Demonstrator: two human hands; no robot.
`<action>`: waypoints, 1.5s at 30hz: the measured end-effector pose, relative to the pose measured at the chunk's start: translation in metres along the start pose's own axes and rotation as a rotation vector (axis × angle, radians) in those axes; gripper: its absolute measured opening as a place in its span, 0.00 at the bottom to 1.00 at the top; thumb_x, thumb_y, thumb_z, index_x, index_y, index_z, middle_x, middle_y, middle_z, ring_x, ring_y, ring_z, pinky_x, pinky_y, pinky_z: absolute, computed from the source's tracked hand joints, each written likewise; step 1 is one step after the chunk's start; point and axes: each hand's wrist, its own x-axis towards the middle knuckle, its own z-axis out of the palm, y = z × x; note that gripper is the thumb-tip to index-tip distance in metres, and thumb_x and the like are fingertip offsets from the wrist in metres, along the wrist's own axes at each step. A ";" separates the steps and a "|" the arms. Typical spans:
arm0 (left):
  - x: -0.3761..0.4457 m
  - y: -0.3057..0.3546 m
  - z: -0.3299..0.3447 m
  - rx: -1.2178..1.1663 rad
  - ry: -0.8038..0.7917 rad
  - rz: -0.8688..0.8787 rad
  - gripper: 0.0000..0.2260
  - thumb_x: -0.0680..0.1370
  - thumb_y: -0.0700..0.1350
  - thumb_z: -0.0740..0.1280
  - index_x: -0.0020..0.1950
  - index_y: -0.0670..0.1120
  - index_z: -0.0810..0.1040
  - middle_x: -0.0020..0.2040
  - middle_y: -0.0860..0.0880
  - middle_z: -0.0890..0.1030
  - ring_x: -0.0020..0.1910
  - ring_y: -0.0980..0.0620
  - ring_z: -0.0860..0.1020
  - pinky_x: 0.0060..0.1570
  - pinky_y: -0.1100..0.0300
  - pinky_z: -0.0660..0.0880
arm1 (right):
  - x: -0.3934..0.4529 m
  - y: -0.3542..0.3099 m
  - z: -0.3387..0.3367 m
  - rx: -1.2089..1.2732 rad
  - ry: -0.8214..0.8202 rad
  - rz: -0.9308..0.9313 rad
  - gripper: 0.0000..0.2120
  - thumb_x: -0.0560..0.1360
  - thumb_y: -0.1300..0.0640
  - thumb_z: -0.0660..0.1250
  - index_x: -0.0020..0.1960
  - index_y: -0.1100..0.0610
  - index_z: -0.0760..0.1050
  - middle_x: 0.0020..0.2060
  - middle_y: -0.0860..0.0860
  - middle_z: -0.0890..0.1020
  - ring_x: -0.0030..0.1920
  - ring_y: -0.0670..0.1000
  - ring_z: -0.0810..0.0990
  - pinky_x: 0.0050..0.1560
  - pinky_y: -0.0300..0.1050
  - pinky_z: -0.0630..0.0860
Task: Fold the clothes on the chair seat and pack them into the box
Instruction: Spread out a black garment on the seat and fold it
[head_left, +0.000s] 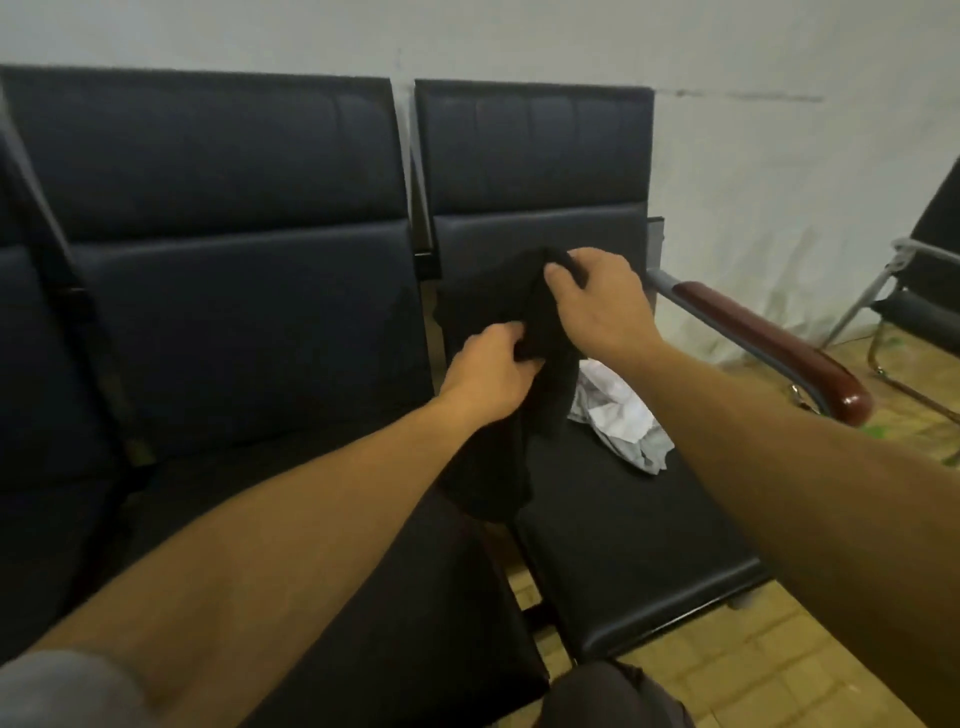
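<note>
A black garment (498, 441) hangs in the air over the right chair seat (639, 551), held up by both hands. My right hand (597, 301) pinches its top edge near the backrest. Lower and to the left, my left hand (488, 374) grips a bunched fold of the same cloth. The garment's lower end droops down to the gap between the two seats. A crumpled white and grey garment (618, 415) lies on the right seat behind the black one, partly hidden by it. No box is in view.
A row of dark padded chairs (234, 312) stands against a white wall. The right chair has a metal armrest with a red-brown wooden pad (769, 343). Another metal-framed chair (924, 291) stands at the far right on a yellowish tiled floor (727, 665).
</note>
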 end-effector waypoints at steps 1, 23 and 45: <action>-0.013 0.001 -0.017 -0.001 0.010 -0.007 0.08 0.82 0.46 0.68 0.61 0.51 0.79 0.54 0.49 0.83 0.52 0.49 0.82 0.56 0.47 0.80 | -0.008 -0.011 -0.002 0.037 -0.005 0.008 0.12 0.83 0.49 0.60 0.49 0.56 0.77 0.40 0.50 0.80 0.44 0.53 0.81 0.52 0.59 0.80; -0.233 -0.027 -0.183 -0.643 0.060 -0.316 0.13 0.79 0.43 0.73 0.62 0.41 0.81 0.55 0.44 0.86 0.54 0.48 0.85 0.59 0.51 0.80 | -0.199 -0.140 0.097 0.552 -0.284 0.014 0.03 0.81 0.54 0.66 0.55 0.50 0.76 0.48 0.44 0.82 0.51 0.43 0.81 0.53 0.44 0.79; -0.251 -0.059 -0.202 -0.514 0.071 -0.305 0.13 0.78 0.46 0.75 0.59 0.43 0.81 0.54 0.46 0.86 0.54 0.47 0.85 0.59 0.49 0.80 | -0.176 -0.175 0.113 0.281 -0.365 0.040 0.23 0.84 0.46 0.56 0.46 0.64 0.76 0.35 0.52 0.76 0.37 0.51 0.75 0.42 0.49 0.73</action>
